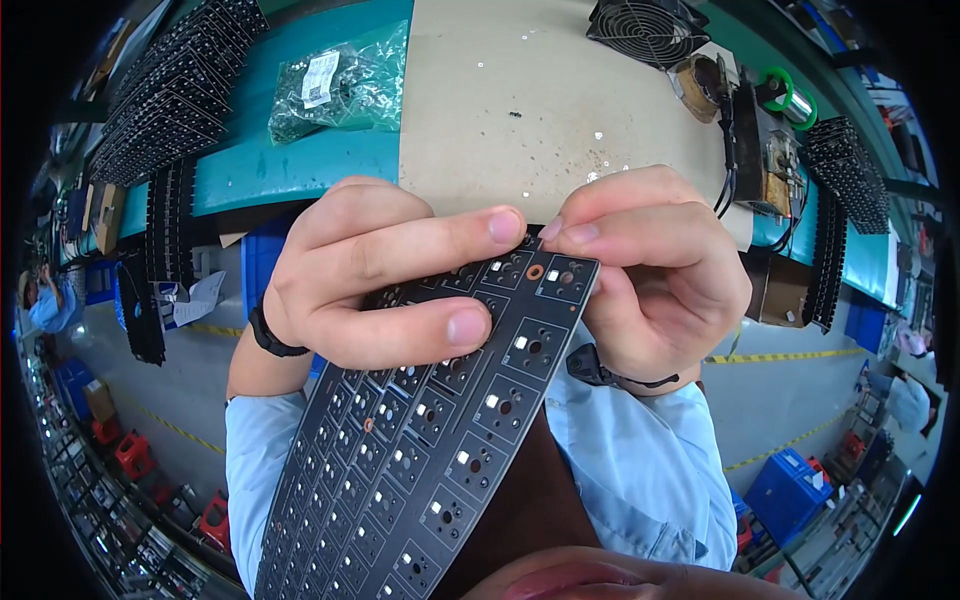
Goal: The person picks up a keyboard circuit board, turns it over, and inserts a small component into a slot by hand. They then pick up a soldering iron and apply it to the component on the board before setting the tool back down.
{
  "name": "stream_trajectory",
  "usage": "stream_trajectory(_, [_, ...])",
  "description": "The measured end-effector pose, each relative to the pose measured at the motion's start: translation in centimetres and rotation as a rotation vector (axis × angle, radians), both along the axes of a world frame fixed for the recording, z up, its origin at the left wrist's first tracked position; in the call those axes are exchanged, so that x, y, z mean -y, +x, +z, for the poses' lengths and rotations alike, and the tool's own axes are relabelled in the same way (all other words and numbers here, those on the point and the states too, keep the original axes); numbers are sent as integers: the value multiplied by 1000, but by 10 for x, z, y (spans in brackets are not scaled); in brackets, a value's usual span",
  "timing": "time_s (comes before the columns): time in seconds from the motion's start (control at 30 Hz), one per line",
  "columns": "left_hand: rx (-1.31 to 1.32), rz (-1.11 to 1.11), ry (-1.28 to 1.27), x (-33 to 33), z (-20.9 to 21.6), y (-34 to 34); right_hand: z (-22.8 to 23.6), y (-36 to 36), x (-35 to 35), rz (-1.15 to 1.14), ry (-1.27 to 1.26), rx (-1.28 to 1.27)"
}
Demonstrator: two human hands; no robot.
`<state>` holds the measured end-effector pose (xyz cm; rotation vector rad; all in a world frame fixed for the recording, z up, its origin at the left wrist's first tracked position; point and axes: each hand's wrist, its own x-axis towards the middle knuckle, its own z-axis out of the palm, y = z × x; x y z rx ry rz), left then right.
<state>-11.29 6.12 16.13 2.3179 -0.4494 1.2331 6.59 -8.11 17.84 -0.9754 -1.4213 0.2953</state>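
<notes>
A black keyboard circuit board [440, 420] with rows of switch footprints and small white parts is held up in front of me, tilted, its top corner near the bench edge. My left hand [350, 275] grips it from the left, with two fingers lying across its face and the thumb out of sight. At the top right corner, my right hand [665, 275] is closed in a pinch, fingertips on the upper edge and thumb by the side edge. Whether anything small sits between those right fingertips is too hard to see. Both wrists wear black bands.
Beyond the board lies a beige sheet [480, 130] scattered with tiny bits. To its left are a clear bag of parts [345, 90] and stacked boards [180, 90]. A black fan [648, 30], solder spool [797, 106] and more boards [848, 170] stand right.
</notes>
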Motion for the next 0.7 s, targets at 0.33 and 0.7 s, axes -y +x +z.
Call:
stream_trajectory(0.33, [-254,-59,-358,6,3,-13,-1,0,0,11,-41,9])
stream_trajectory(0.7, [-406,-207,-561,2,13,-12,0,-8,-2,-61,-85,-151])
